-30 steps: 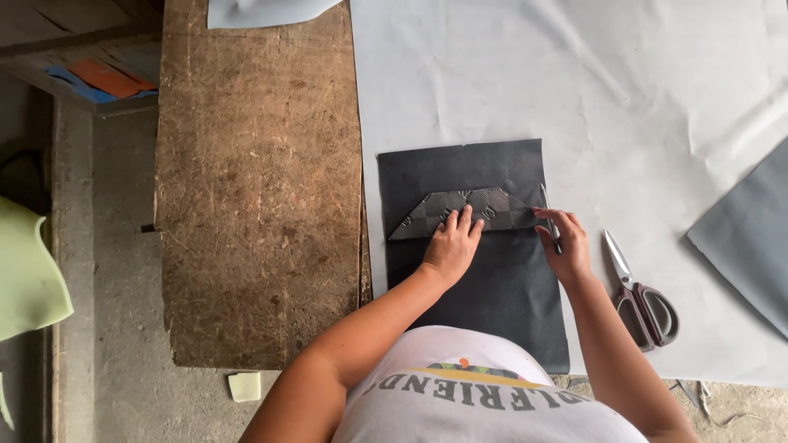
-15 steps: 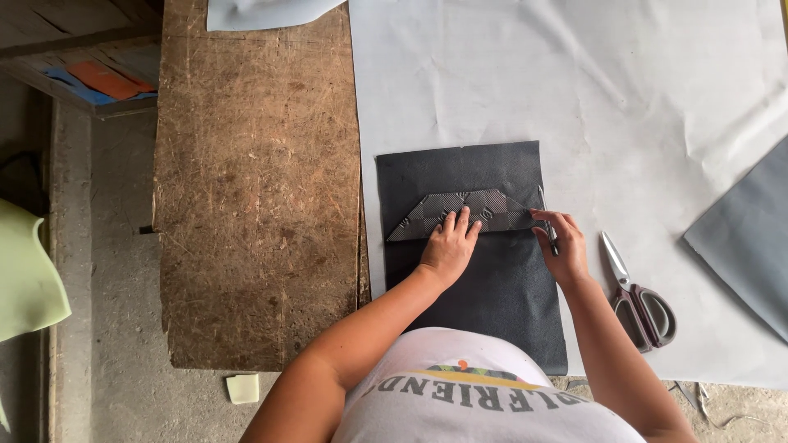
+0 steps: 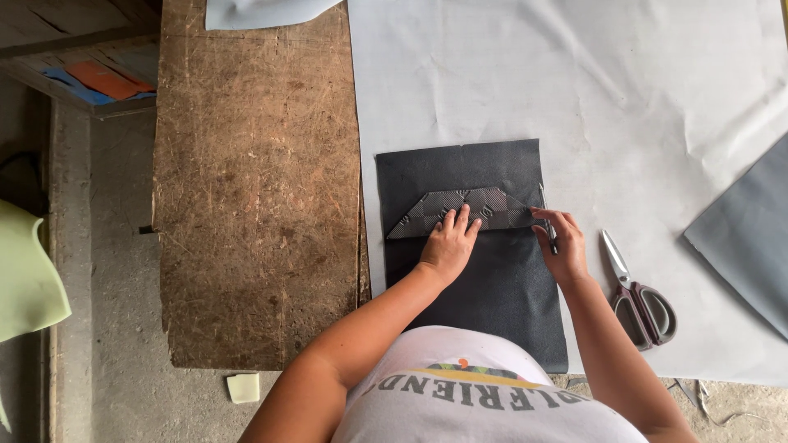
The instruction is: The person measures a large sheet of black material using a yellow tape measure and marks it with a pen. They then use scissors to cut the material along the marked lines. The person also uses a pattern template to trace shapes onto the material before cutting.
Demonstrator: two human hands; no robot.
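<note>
Bare concrete floor (image 3: 98,271) fills the far left of our view, with a pale green foam sheet (image 3: 25,271) at the edge; next comes a scuffed brown board (image 3: 254,189), then a wide white sheet (image 3: 574,74) covering the bench. On that sheet lies a dark rectangular sheet (image 3: 492,287) of finely textured material, flat, its near edge at our shirt. Across its upper part rests a patterned trapezoid template (image 3: 460,207), embossed with a checker-like grain, long edge toward us. Our left hand (image 3: 447,242) is spread flat, fingers pressing the template's lower edge. Our right hand (image 3: 562,242) is curled around a thin pen-like tool (image 3: 546,215) at the template's right corner. We judge that if the flat hand eases off, the template could slide and the outline would go crooked. Scissors (image 3: 639,291) with dark red handles lie just right, beside a grey sheet (image 3: 747,238).
</note>
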